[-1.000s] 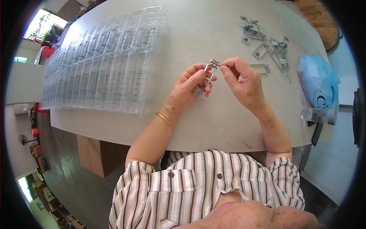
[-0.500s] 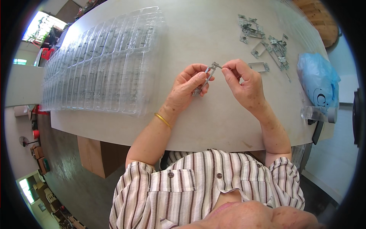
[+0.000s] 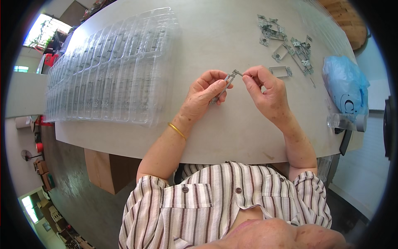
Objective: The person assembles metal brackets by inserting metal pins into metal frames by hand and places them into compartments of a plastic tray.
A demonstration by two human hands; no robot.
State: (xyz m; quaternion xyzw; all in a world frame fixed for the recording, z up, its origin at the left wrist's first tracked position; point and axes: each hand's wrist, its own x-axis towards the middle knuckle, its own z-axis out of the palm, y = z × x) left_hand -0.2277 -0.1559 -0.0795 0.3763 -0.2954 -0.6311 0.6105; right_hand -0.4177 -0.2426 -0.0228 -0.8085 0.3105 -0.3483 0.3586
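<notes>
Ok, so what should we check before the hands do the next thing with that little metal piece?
1. Left hand has a firm hold on the small metal part: ok, fingers wrap round it.
2. Right hand pinches the tip of the part: ok, fingertips meet at its end.
3. Part is held above the table, not lying on it: ok.
4. More metal parts are waiting on the table: ok, a loose pile lies beyond the right hand.
5. Clear plastic trays are close by: ok, stacked beside the left hand.
6. The part is whole and unbent: cannot tell, too small.
</notes>
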